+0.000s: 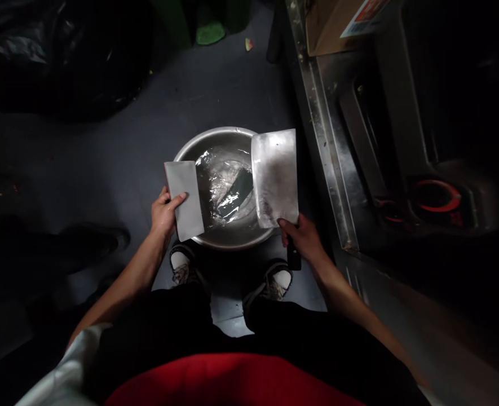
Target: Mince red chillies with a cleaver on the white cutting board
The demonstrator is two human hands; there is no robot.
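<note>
Two things are in your grip near the middle of the frame. Your left forearm slants in from the lower left; the left hand has its fingers closed on the left edge of the slab, thumb on the pale face, the rest bent behind. Your right forearm angles in from the lower right; the right hand has its fingers wrapped round the handle of the cleaver, thumb at the blade's bottom edge, blade broadside to you. Between them, mid-frame, a dark block lies in the water of the basin.
</note>
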